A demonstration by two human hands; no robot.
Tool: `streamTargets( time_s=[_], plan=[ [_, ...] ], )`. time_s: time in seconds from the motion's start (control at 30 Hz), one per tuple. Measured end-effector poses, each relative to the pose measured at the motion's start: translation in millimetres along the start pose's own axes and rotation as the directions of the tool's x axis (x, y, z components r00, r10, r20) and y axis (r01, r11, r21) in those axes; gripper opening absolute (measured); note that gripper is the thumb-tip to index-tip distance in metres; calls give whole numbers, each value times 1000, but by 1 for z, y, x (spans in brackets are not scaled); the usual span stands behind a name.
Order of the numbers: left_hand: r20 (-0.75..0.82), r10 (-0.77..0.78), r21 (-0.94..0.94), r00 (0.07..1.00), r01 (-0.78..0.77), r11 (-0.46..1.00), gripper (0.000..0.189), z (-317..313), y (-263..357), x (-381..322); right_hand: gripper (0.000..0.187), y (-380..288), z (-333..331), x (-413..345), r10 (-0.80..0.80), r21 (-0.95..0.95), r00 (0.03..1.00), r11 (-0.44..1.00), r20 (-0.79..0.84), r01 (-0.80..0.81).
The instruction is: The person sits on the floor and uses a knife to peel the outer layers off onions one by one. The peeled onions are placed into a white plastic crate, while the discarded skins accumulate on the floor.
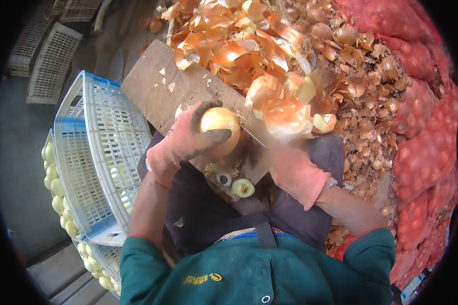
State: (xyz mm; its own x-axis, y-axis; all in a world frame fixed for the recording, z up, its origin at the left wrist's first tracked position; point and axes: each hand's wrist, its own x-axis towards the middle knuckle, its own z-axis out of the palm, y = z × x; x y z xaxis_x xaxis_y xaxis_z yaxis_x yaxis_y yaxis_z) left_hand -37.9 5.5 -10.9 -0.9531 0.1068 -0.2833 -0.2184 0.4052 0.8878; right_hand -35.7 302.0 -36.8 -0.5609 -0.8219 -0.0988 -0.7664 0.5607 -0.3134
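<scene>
My left hand (187,133), in a pink work glove with dark coated fingers, grips a large yellow onion (222,127) above a worn board (168,80). My right hand (292,164), gloved in pink and blurred, holds a knife; its thin blade (254,137) points at the root end of the onion, where the root hairs show. The knife's handle is hidden in the glove. On the board below the onion lie a cut onion end (243,188) and a pale ring (224,179). Loose onion skins (286,114) lie close beyond my right hand.
A large heap of onion skins (229,45) with onions (344,35) among them spreads ahead and right. Red mesh sacks of onions (427,156) line the right side. White plastic crates (114,126) stand at my left, with peeled onions (57,187) beside them. More crates (53,63) lie farther back.
</scene>
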Motion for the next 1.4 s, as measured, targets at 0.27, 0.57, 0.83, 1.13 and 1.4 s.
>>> streamTargets(
  time_s=[0.27, 0.57, 0.83, 1.13, 1.4],
  plan=[
    [14, -74, -50, 997, 74, 996, 70, 13, -2, -20, 29, -11, -59, -10, -1, 257, 965, 964, 262, -69],
    [-292, 441, 881, 849, 59, 469, 90, 84, 20, -54, 34, -8, -63, -1, -39, 207, 931, 978, 364, -40],
    [-293, 267, 643, 918, -18, 766, 104, 41, 10, -20, 52, -8, -59, 25, -74, 13, 935, 997, 347, 74],
    [-95, -42, -55, 995, 37, 998, 82, -20, 8, 13, 41, -7, -37, 61, 148, 79, 941, 980, 305, -180],
    [-12, -49, -215, 999, 45, 976, 83, -32, 1, 15, 36, -5, -33, 67, 154, 226, 949, 949, 275, -219]
  ],
)
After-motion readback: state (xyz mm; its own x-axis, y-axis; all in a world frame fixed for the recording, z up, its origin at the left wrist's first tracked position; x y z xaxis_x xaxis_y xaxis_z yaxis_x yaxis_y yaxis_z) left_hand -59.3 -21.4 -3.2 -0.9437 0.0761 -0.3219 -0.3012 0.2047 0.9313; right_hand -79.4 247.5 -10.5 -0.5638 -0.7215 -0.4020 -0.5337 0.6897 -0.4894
